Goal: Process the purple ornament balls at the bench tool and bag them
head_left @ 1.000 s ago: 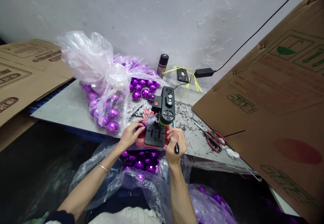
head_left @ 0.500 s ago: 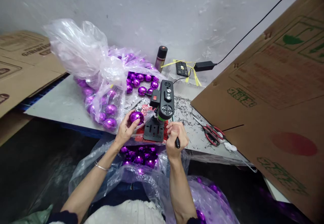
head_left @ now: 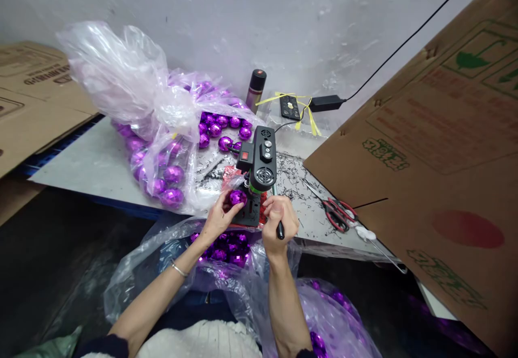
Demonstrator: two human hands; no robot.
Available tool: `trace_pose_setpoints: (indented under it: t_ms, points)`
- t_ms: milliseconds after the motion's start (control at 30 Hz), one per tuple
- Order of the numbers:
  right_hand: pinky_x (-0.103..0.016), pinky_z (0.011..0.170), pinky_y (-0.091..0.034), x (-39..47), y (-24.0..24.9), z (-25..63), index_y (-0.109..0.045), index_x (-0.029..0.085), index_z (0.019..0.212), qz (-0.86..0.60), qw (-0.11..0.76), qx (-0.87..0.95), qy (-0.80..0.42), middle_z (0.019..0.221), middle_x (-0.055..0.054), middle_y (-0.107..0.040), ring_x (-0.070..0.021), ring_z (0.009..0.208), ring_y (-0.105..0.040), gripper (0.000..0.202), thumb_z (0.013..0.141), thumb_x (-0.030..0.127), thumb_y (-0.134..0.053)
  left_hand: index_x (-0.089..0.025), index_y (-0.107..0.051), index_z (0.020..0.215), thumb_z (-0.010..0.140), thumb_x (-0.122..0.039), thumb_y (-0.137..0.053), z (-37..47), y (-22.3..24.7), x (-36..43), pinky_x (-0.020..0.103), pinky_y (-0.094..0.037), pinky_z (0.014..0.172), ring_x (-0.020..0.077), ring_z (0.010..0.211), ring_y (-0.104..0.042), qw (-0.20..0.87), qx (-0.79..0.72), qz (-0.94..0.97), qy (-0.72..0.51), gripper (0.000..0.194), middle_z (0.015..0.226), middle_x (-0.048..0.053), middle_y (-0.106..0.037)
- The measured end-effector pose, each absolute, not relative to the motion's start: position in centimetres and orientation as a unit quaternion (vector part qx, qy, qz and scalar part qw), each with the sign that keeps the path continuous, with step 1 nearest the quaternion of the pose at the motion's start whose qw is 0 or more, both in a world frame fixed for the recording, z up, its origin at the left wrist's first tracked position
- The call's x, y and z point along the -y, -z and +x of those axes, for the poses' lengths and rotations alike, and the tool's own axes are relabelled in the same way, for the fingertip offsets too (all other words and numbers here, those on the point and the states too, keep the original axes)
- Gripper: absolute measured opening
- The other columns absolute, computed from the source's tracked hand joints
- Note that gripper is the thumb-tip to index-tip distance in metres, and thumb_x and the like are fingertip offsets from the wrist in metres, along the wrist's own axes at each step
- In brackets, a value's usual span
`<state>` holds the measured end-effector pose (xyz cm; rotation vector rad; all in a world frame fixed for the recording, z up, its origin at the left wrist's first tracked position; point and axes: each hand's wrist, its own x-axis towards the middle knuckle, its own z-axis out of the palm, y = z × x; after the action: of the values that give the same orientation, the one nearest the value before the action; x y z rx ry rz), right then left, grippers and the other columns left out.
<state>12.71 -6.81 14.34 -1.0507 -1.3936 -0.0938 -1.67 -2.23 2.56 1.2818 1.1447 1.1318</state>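
Note:
My left hand (head_left: 219,217) grips a shiny purple faceted ball (head_left: 238,198) over the slotted base of a small black bench drill press (head_left: 265,153). The ball sits just left of and below the green-ringed head; whether it touches the base cannot be made out. My right hand (head_left: 280,220) is closed around the machine's lever, and the lever's black end (head_left: 280,232) pokes out below the fist. Several more purple balls (head_left: 225,143) lie loose behind the machine.
A knotted clear bag (head_left: 133,104) of purple balls stands left. Red-handled scissors (head_left: 339,213) lie right, by a large cardboard box (head_left: 424,153). A spray can (head_left: 256,89), a phone-like black device (head_left: 289,107) and a power adapter (head_left: 326,103) are behind. Black shavings litter the table (head_left: 73,161).
My left hand has moved right, bringing the purple ball from beside the drill press to over its base. My right hand stays on the lever. The whole view has shifted slightly.

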Motion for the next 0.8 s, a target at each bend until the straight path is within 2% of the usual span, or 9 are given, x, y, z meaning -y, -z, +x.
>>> trace_pose_setpoints:
  t_ms: [133, 267, 533, 800]
  points:
    - [-0.029, 0.063, -0.047, 6.9, -14.3, 12.8, -0.054, 0.024, 0.079, -0.462, 0.635, 0.617, 0.047, 0.073, 0.002, -0.062, -0.0133, 0.069, -0.064, 0.032, 0.107, 0.014, -0.043, -0.018, -0.067, 0.141, 0.090, -0.053, -0.083, -1.4, -2.1, 1.6, 0.053, -0.055, 0.119, 0.0364, 0.135, -0.071, 0.383, -0.486, 0.647, -0.446, 0.064, 0.141, 0.017, -0.075]
    - [-0.030, 0.064, -0.047, 6.9, -14.2, 12.8, -0.054, 0.024, 0.079, -0.463, 0.632, 0.620, 0.052, 0.072, 0.002, -0.061, -0.0139, 0.069, -0.064, 0.032, 0.108, 0.014, -0.043, -0.018, -0.064, 0.142, 0.094, -0.053, -0.080, -1.5, -1.9, 1.1, 0.051, -0.059, 0.114, 0.0352, 0.133, -0.072, 0.324, -0.455, 0.709, -0.431, 0.061, 0.141, 0.017, -0.075]
    - [-0.029, 0.065, -0.048, 7.0, -14.0, 12.9, -0.054, 0.024, 0.081, -0.460, 0.626, 0.627, 0.053, 0.074, 0.002, -0.061, -0.0137, 0.070, -0.064, 0.031, 0.108, 0.014, -0.042, -0.019, -0.060, 0.145, 0.100, -0.052, -0.074, -1.9, -1.7, 1.8, 0.052, -0.060, 0.111, 0.0345, 0.132, -0.072, 0.281, -0.401, 0.766, -0.416, 0.058, 0.140, 0.018, -0.074]
    - [-0.027, 0.064, -0.047, 7.1, -14.2, 12.9, -0.052, 0.024, 0.080, -0.468, 0.621, 0.627, 0.049, 0.074, 0.002, -0.061, -0.0127, 0.069, -0.063, 0.031, 0.108, 0.014, -0.042, -0.021, -0.064, 0.141, 0.094, -0.051, -0.080, -0.2, -1.0, 0.4, 0.050, -0.063, 0.106, 0.0333, 0.124, -0.075, 0.277, -0.421, 0.755, -0.419, 0.058, 0.133, 0.015, -0.077]
